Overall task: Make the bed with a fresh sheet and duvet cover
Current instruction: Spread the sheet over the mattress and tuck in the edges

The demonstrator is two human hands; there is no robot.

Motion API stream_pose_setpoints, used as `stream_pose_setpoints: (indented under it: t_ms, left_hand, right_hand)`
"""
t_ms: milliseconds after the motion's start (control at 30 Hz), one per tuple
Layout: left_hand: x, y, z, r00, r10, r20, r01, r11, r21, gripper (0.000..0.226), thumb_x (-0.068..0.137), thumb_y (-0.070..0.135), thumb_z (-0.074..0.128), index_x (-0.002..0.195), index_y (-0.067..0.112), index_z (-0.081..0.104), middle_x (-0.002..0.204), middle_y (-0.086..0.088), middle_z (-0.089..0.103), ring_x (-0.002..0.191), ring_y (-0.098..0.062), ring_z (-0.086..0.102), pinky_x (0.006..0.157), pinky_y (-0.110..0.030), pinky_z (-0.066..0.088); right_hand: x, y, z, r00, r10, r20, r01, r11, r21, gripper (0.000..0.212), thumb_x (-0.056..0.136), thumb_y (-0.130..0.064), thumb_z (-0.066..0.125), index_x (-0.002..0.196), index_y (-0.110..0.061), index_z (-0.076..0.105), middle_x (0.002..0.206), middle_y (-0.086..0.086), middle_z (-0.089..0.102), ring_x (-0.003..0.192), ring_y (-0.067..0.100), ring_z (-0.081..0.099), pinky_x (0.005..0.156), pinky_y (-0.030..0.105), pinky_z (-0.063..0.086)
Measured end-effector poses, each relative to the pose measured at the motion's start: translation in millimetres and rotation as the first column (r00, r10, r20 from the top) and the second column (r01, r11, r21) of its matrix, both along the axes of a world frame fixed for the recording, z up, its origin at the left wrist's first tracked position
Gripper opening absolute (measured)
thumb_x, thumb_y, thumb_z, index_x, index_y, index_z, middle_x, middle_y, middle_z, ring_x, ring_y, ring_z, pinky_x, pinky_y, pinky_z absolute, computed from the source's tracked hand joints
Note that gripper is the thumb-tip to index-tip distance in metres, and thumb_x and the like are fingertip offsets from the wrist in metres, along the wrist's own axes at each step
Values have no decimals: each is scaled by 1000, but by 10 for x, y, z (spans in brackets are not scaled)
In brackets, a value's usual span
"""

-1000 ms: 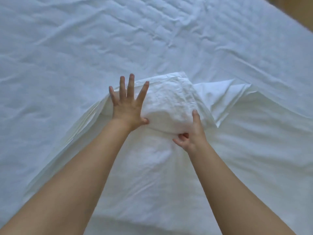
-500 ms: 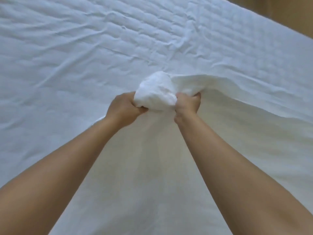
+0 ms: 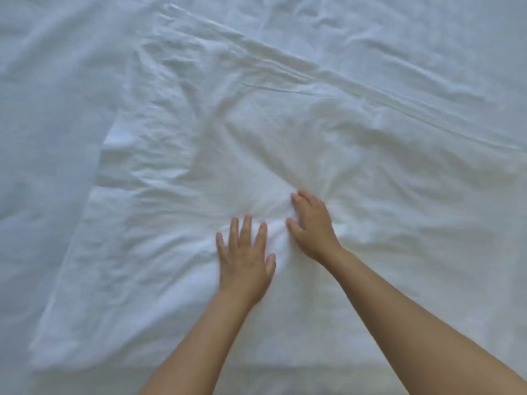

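Sheet (image 3: 199,166) lies part-unfolded on the mattress (image 3: 42,109), under both your hands, its long hem running from upper left to right beyond them. Your left hand (image 3: 245,255) presses flat, fingers spread. Your right hand (image 3: 312,226) bends its fingers into gathered creases; whether it pinches, I cannot tell. Uncovered mattress lies left, nearer your left hand.

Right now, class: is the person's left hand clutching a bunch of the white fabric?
No: the left hand lies flat on the white fabric with its fingers spread straight.
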State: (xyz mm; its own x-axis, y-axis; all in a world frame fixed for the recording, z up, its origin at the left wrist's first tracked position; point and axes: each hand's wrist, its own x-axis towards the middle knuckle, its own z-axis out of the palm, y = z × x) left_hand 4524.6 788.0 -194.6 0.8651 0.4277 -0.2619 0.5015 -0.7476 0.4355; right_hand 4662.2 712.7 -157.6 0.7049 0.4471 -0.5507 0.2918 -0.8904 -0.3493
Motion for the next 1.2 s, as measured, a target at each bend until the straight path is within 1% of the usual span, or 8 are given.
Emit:
stream_pose_setpoints:
  t_ms: [167, 300, 400, 500, 767, 967, 1100, 1200]
  left_hand:
    - [-75, -988, 193, 943, -287, -168, 260, 952, -163, 83, 54, 41, 83, 127, 15, 54, 135, -17, 53, 129, -36, 37, 91, -65, 39]
    - [70, -1492, 267, 903, -352, -244, 312, 931, -187, 73, 90, 42, 52, 151, 19, 19, 159, -12, 5, 146, -35, 1, 113, -56, 11]
    - [216, -1938, 269, 873, -425, -239, 394, 904, -165, 72, 87, 40, 59, 147, 16, 30, 157, -15, 15, 144, -39, 10, 110, -58, 18]
    - [467, -2569, 284, 805, -526, -277, 505, 851, -148, 83, 66, 41, 80, 136, 11, 49, 147, -21, 37, 134, -44, 35, 98, -62, 36]
    - [1347, -4546, 482, 870, -294, -397, 177, 936, -304, 70, 94, 44, 46, 150, 23, 9, 158, -6, -10, 145, -28, -10, 115, -48, 9]
    - [1852, -5236, 752, 911, -39, -410, -203, 824, -529, 77, 91, 49, 52, 151, 19, 14, 158, -5, 8, 145, -20, 12, 113, -35, 22]
    - [2189, -5144, 840, 876, 259, -408, -476, 607, -637, 103, 73, 50, 73, 150, 24, 10, 147, -5, 35, 131, -23, 41, 106, -38, 39]
    - [2359, -4901, 911, 899, 336, -280, -436, 733, -522, 74, 87, 22, 58, 148, 23, 17, 127, -1, 53, 103, -20, 53, 82, -30, 44]
  right_hand:
    - [-127, -1395, 88, 992, -80, 94, 95, 981, -169, 55, 93, -25, 51, 145, -11, 35, 153, 10, 26, 141, 27, 21, 113, 35, 16]
    - [-153, -2528, 164, 985, -147, 88, 169, 918, -358, 60, 96, -29, 47, 149, -17, 23, 156, 9, 17, 143, 27, 14, 114, 36, 15]
    - [-150, -3439, 186, 962, -261, 81, 270, 861, -430, 60, 98, -33, 44, 150, -20, 19, 157, 7, 15, 143, 25, 12, 114, 37, 17]
    - [-49, -4249, 173, 853, -506, 126, 514, 775, -368, 56, 98, -35, 44, 148, -22, 23, 156, 7, 15, 142, 26, 13, 112, 42, 21]
    - [652, -5735, -24, 552, -834, 29, 834, 550, -42, 72, 83, -45, 66, 141, -14, 35, 137, 5, 40, 127, 24, 39, 103, 40, 38]
    - [708, -5610, 132, 751, -657, -64, 655, 729, 200, 5, 87, -8, 48, 92, -10, 48, 87, 2, 52, 77, 19, 51, 67, 35, 44]
    - [584, -5352, 494, 964, -151, -217, 211, 934, 288, 17, 93, -13, 43, 103, -9, 56, 91, 7, 59, 77, 26, 56, 63, 31, 39]
    - [566, -5357, 670, 942, 92, -323, 30, 934, 355, 3, 88, -7, 44, 89, -10, 44, 77, 3, 48, 72, 28, 49, 62, 35, 36]
